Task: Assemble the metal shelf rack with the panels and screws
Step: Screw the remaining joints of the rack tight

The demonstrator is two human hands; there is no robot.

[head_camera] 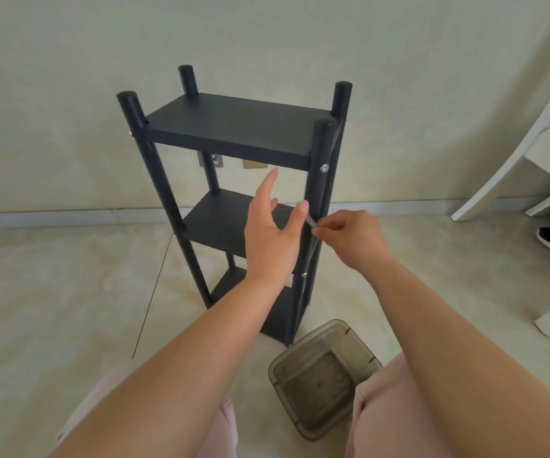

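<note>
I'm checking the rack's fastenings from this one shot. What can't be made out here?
Head view:
- Small silvery tool pinched by the right hand: blurred, type unclear.
- Black metal shelf rack, middle shelf's near-right joint: hidden behind the open left hand.
- Smoky plastic tray: contents indistinct.

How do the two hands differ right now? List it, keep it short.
1. The left hand is open with straight fingers; the right hand is curled, pinching a small silvery tool.
2. The left hand is in front of the middle shelf, apparently holding nothing; the right hand works at the rack's front right post.
Both are bare and at mid-rack height.
</note>
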